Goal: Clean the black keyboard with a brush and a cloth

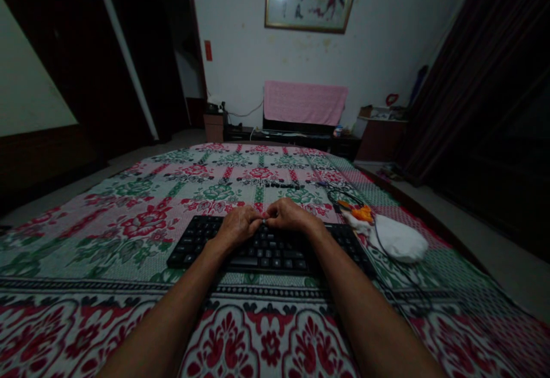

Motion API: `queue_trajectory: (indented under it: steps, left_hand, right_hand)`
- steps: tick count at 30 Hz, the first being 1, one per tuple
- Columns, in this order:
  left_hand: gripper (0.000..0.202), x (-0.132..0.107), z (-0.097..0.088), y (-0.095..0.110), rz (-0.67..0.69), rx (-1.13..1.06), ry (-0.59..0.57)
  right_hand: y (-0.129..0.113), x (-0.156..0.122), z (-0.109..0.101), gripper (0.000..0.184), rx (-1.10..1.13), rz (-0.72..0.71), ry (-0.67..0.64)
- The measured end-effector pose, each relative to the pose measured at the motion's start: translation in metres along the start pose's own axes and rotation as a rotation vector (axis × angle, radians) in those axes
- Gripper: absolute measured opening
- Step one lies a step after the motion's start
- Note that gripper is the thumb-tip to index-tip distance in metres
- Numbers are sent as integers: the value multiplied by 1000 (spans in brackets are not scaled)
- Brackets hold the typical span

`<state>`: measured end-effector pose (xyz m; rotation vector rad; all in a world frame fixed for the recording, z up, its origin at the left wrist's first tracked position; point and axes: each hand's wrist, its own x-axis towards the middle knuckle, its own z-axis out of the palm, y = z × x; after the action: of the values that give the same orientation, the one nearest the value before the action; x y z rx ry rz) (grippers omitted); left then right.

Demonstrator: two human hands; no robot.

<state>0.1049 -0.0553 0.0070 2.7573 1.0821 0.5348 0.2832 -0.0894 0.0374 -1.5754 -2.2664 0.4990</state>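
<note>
A black computer keyboard lies flat on the flowered bedspread. Over its far edge, near the middle, my left hand and my right hand meet fingertip to fingertip. Both are closed in a pinch, and whatever sits between the fingers is too small and dark to name. The hands and wrists cover part of the keys. Beyond them, several small black pieces that look like keycaps lie in a row on the cloth.
Right of the keyboard lie a white bag, an orange item and a black cable. Past the bed's far end, a pink towel hangs over a dark screen, and a cabinet stands to its right.
</note>
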Motion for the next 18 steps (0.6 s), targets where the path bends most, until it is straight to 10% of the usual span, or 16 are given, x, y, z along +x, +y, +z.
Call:
queue_trajectory:
  steps: [18]
  left_hand:
    - [25,5,2,2,-153,-204,19]
  right_hand:
    - [9,2,-2,26,203,74,-92]
